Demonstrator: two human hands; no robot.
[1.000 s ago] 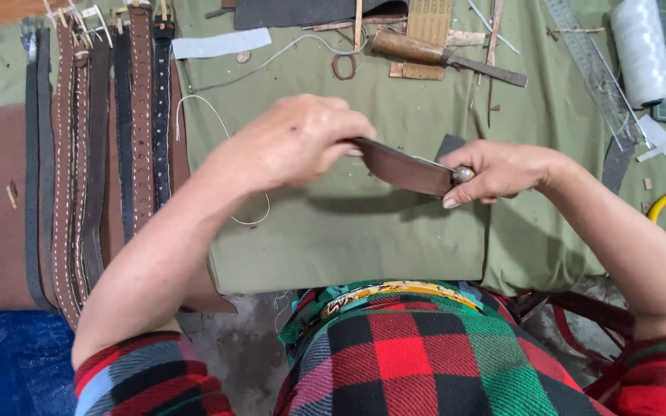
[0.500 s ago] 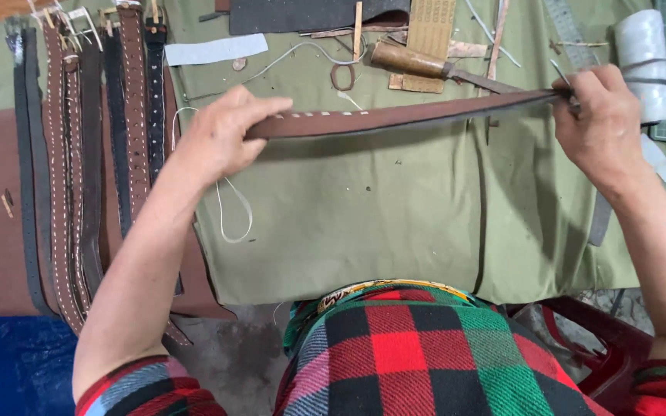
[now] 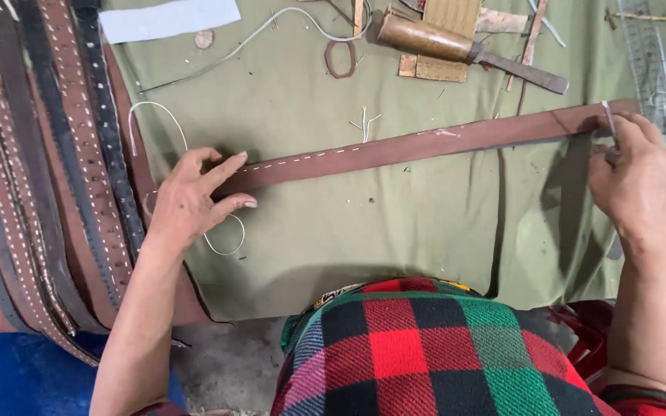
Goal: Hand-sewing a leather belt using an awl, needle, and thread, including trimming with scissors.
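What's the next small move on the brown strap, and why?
Probably press the brown strap flat on the green cloth: the left hand pins the stitched end, and the right hand pinches the far end beside a thin metal tool.

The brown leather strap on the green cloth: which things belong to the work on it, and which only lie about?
In the work:
- brown leather strap, flat on the green cloth
- left hand, pressing its stitched end
- right hand, at the other end

Lying about:
- wooden-handled tool
- stitched belts
- white cord
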